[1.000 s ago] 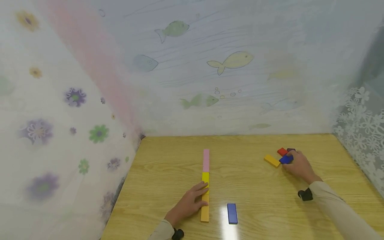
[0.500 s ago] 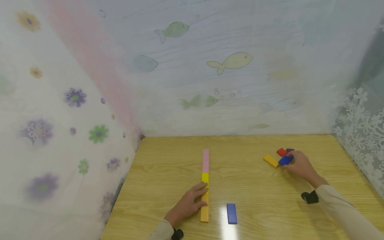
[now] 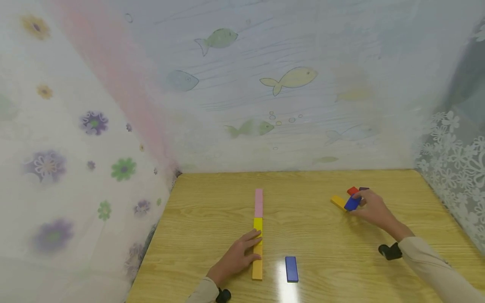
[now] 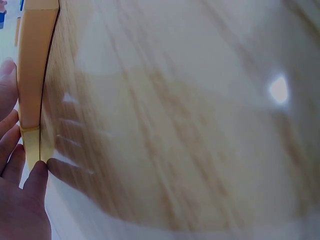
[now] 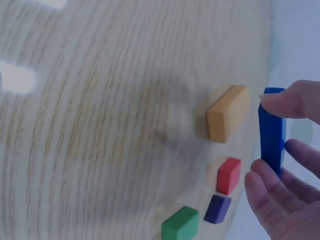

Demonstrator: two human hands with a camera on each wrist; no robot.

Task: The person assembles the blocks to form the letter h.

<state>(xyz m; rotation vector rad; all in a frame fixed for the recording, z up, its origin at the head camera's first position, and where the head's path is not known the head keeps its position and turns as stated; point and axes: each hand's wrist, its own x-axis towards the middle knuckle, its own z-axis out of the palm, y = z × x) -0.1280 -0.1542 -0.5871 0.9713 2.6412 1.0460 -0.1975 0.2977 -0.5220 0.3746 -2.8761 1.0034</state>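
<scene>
Two hands at a wood-grain table (image 3: 212,202); clock directions are from the head view. Right hand (image 3: 375,208): narrow pinch, thumb and fingertips gripping a blue block (image 3: 352,203), which sits tilted at the hand's 9 o'clock. Contact between it and the loose orange block (image 3: 337,201) just beside it: cannot tell. From the same hand, a red block (image 3: 353,191) lies at 10 o'clock and a dark purple block (image 3: 364,188) at 11. Right wrist view adds a green block (image 5: 180,225), near the purple one at its 8 o'clock.

Left hand (image 3: 236,256): no grip; fingers extended, resting across a straight row, fingertips on the yellow block (image 3: 258,224), thumb on the orange row block (image 3: 257,271). Pink section (image 3: 259,203) adjoins the yellow at 12 o'clock, end to end. A second blue block (image 3: 291,269) lies flat, apart from the row, between 3 and 4 o'clock of the left hand.
</scene>
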